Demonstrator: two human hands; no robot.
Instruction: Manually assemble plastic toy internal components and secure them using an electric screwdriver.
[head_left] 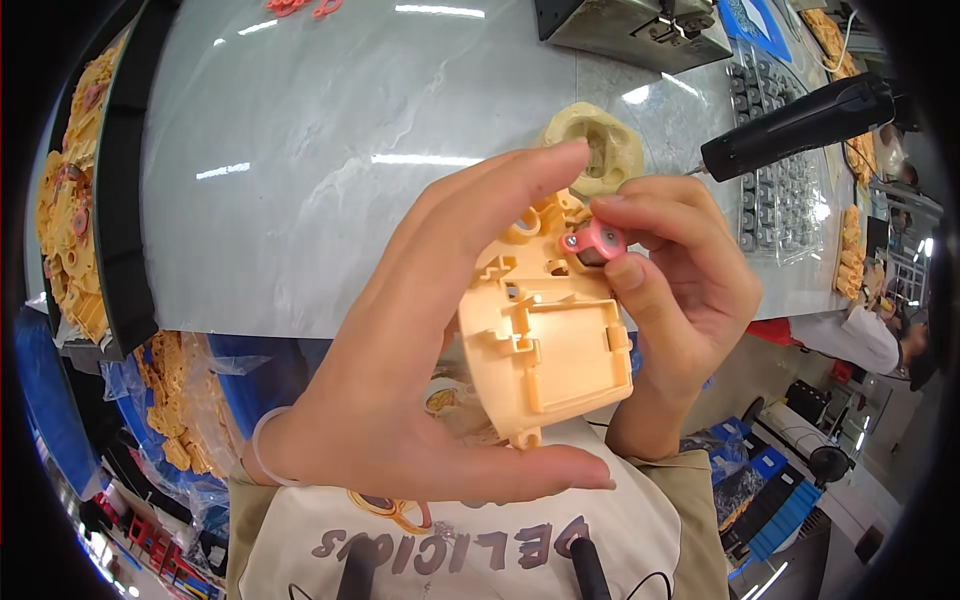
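My left hand [400,330] spans a light-orange plastic housing [575,350], its fingers along the top and its thumb stretched below. The housing is tilted up, its inner side showing ribs, round openings and a rectangular recess. Between thumb and forefinger, my right hand [690,270] pinches a small pink bracket [603,241] with a dark grey part in it. That bracket lies against the upper right of the housing, and a screw head shows at its left end. The other fingers of my right hand are curled, partly hidden behind the housing.
Beyond my hands, a cream moulded holder [622,140] stands on the grey table [290,230]. A black electric screwdriver [800,125] points in from the right, above a clear tray [800,215] of small dark parts. A metal device [640,30] stands at the back; a black bin [125,200] of orange parts is left.
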